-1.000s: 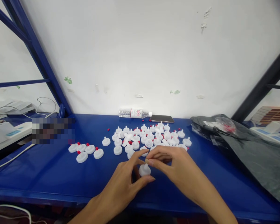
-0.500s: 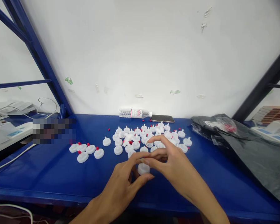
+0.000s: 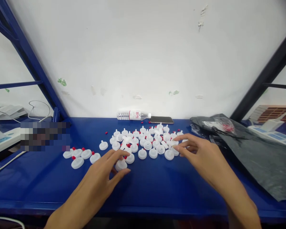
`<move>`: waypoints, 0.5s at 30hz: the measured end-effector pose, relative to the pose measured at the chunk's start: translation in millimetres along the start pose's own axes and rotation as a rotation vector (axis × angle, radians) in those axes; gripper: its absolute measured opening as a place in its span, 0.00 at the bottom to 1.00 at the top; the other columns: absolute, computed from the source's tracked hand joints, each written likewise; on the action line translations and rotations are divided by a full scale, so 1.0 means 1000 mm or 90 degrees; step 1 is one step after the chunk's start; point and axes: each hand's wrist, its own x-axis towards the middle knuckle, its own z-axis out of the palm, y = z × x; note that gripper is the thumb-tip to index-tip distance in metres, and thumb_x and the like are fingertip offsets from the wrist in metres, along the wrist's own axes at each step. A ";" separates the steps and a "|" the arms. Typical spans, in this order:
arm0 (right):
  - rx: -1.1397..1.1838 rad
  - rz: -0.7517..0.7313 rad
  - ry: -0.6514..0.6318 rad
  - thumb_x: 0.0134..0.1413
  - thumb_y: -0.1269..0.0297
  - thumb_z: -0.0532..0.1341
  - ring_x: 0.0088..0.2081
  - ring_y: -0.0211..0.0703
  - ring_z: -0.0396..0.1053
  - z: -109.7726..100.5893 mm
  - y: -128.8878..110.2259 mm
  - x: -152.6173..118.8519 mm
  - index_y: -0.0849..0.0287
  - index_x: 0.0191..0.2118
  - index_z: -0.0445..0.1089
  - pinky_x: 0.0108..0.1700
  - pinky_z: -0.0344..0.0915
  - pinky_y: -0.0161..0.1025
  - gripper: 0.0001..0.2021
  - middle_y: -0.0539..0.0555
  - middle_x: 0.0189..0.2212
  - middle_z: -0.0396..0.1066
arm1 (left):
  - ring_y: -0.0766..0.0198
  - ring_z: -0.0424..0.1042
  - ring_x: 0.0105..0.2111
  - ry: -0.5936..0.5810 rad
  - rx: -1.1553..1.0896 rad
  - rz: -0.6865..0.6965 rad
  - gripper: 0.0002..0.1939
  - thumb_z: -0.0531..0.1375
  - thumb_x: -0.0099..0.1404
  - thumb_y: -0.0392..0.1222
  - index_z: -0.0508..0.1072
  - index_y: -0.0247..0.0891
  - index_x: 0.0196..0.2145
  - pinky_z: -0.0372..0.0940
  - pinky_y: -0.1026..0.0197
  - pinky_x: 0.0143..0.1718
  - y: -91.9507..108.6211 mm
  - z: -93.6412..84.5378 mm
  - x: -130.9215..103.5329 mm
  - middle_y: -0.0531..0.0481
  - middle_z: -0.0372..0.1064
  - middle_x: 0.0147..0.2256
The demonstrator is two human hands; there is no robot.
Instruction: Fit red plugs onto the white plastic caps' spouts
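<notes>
My left hand point(image 3: 102, 173) curls its thumb and fingers around a white spouted cap point(image 3: 121, 165) just above the blue table, at the near left of the pile; part of the cap is hidden. My right hand point(image 3: 197, 152) reaches to the right side of the pile. Its thumb and index finger are apart, at the edge of the white spouted caps point(image 3: 169, 155) there. Small red caps point(image 3: 128, 145) lie among the white ones. Off to the left, several white caps with red tips point(image 3: 77, 163) are grouped together.
A clear plastic bottle point(image 3: 133, 115) lies by the wall beside a phone point(image 3: 161, 120). Dark plastic bags point(image 3: 248, 159) cover the table's right side. Power strips point(image 3: 7, 136) and cables are at the left. Blue metal posts point(image 3: 35, 70) frame the blue table point(image 3: 147, 187).
My hands have parted. The left has moved left with the white spouted cap, while the right has gone right and forward to the pile. The view has shifted slightly to the right.
</notes>
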 end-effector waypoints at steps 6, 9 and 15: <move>-0.116 -0.003 -0.046 0.58 0.61 0.67 0.37 0.52 0.79 0.014 0.000 0.009 0.46 0.40 0.82 0.39 0.66 0.44 0.06 0.49 0.36 0.83 | 0.53 0.78 0.39 0.004 0.115 -0.014 0.13 0.61 0.62 0.45 0.77 0.49 0.45 0.64 0.56 0.40 -0.020 -0.012 0.002 0.54 0.81 0.42; -0.141 -0.009 -0.062 0.59 0.61 0.66 0.37 0.53 0.79 0.017 0.000 0.009 0.46 0.35 0.83 0.39 0.65 0.44 0.06 0.50 0.36 0.83 | 0.56 0.76 0.33 0.003 0.167 -0.024 0.11 0.58 0.60 0.42 0.75 0.46 0.41 0.61 0.57 0.35 -0.033 -0.013 0.003 0.53 0.80 0.38; -0.151 -0.001 -0.069 0.61 0.55 0.65 0.36 0.53 0.78 0.002 -0.001 -0.002 0.43 0.36 0.83 0.41 0.66 0.46 0.07 0.49 0.36 0.83 | 0.58 0.74 0.29 0.002 0.224 -0.045 0.09 0.56 0.59 0.45 0.69 0.44 0.38 0.60 0.58 0.32 -0.059 -0.016 0.003 0.53 0.78 0.34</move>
